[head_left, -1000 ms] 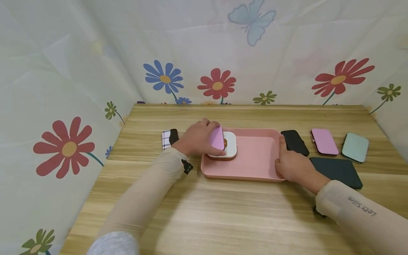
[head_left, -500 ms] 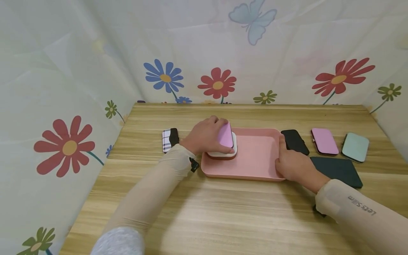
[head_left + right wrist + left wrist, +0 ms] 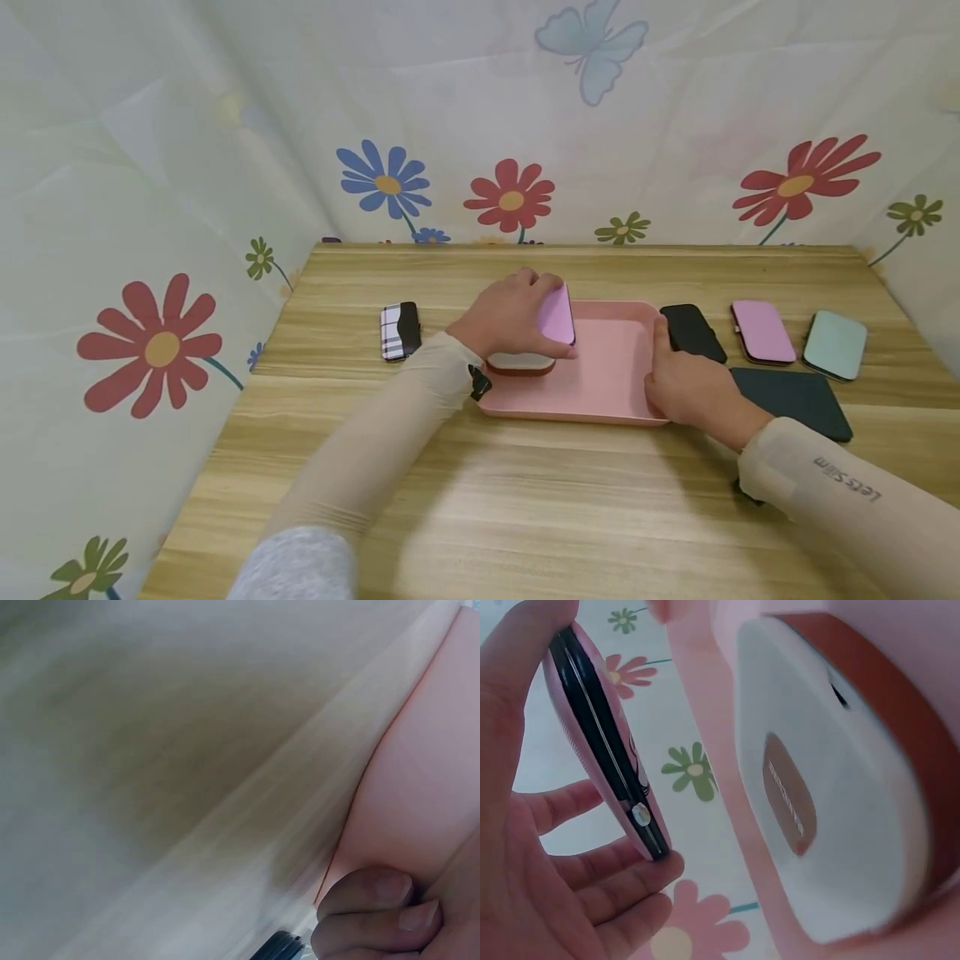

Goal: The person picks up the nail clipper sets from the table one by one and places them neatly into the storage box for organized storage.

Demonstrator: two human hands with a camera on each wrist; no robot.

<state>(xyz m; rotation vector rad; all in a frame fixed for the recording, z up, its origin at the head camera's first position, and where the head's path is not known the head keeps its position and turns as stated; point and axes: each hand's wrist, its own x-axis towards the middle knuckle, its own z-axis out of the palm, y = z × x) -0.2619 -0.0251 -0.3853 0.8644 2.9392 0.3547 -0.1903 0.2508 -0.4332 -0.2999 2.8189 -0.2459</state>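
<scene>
My left hand (image 3: 510,318) holds a slim pink hard case (image 3: 557,317) by its edges, raised over the left half of a shallow pink tray (image 3: 611,367). Seen edge-on in the left wrist view, the pink case (image 3: 604,742) has a black rim and a silver snap button, with thumb and fingertips at opposite ends. Beneath that hand, a rounded white-topped box (image 3: 522,364) with a brown base sits in the tray, partly covered by the hand. My right hand (image 3: 693,387) grips the tray's right end, its fingers (image 3: 367,900) curled against the wall in the right wrist view.
On the table right of the tray lie a black case (image 3: 692,333), another pink case (image 3: 763,332), a mint case (image 3: 836,345) and a larger dark flat rectangle (image 3: 793,402). A plaid case with a black flap (image 3: 395,332) lies to the left. A flowered curtain (image 3: 600,167) hangs behind.
My left hand has carried the pink case rightward across the white-topped box, toward the middle of the tray. The right hand and the tray have stayed put.
</scene>
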